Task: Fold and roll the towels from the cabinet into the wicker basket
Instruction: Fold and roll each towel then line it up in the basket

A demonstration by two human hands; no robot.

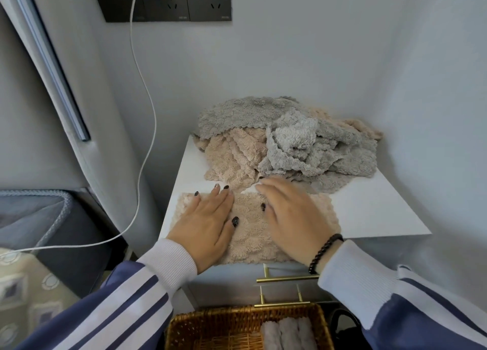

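A beige towel (253, 233) lies flat along the front edge of the white cabinet top (374, 210). My left hand (208, 223) presses its left part with straight fingers. My right hand (292, 218) rests flat on its right part, palm down. Behind them a loose pile of grey and beige towels (287, 144) fills the back of the cabinet top. Below, the wicker basket (218, 326) holds three rolled grey towels (287, 334) side by side.
Gold drawer handles (287, 280) stick out of the cabinet front above the basket. A white charging cable (147, 112) hangs from the wall sockets (168, 0) to the left. A dark bin (39, 218) and a patterned cloth (31, 291) stand at the left.
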